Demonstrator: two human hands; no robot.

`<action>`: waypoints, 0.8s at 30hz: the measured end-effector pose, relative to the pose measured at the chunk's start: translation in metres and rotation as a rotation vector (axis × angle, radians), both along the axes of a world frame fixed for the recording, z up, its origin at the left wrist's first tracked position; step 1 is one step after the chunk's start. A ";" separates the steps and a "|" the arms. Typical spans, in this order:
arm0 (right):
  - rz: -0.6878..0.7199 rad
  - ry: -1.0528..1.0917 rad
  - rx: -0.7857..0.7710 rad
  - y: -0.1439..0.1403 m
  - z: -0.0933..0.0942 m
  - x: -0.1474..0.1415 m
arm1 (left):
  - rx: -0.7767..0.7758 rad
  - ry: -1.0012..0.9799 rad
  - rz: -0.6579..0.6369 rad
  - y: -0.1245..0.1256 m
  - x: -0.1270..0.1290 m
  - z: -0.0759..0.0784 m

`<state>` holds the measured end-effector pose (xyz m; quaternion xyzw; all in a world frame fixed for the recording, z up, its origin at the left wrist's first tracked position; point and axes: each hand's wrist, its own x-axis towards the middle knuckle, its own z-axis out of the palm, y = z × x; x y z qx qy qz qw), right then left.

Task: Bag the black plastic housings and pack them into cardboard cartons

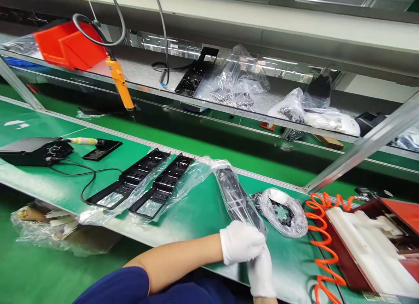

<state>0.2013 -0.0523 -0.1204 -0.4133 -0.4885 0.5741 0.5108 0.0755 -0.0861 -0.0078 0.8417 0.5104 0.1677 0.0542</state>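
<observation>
While I scan from the left, I see a black control box (34,150) with a soldering iron (84,141) resting beside it on the green bench (196,212). Next come two black plastic frames (144,181) lying side by side, each in a clear bag. Above them an orange electric screwdriver (120,82) hangs from its cable, with a red bin (67,44) on the shelf behind. Toward the middle, my left hand (240,242), gloved in white, curls closed over the near end of a bagged black frame (236,197), which stretches away from the hand up and to the left. My right hand (261,271), also gloved, sits just beneath, touching the left one; I cannot tell how far it is closed. Just right of the frame lies a bagged bundle of small parts (283,210), then an orange coiled hose (324,247) and a red tray (389,208) holding white blocks (366,243).
</observation>
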 end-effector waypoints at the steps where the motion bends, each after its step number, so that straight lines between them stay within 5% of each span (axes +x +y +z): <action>1: 0.058 -0.051 -0.012 0.004 0.005 0.002 | -0.002 0.008 -0.007 0.000 -0.002 0.001; 4: 0.034 -0.271 -0.024 0.014 0.027 0.023 | 0.025 0.014 -0.033 -0.009 -0.002 -0.005; 8: -0.216 -0.679 0.074 0.004 0.050 0.069 | 0.029 0.036 -0.175 -0.031 0.016 -0.028; 12: -0.318 -0.619 0.094 -0.026 0.055 0.098 | -0.009 0.058 -0.338 -0.051 0.040 -0.047; 16: -0.336 -0.625 0.052 -0.048 0.050 0.119 | -0.014 -0.063 -0.463 -0.050 0.031 -0.046; 18: -0.347 -0.695 0.048 -0.054 0.044 0.132 | 0.037 -0.170 -0.365 -0.034 0.009 -0.042; 22: -0.351 -0.912 0.064 -0.059 0.031 0.156 | 0.096 -0.282 0.227 0.014 -0.042 -0.046; 24: -0.372 -1.027 0.065 -0.059 0.025 0.162 | 0.008 -0.214 0.370 0.029 -0.059 -0.056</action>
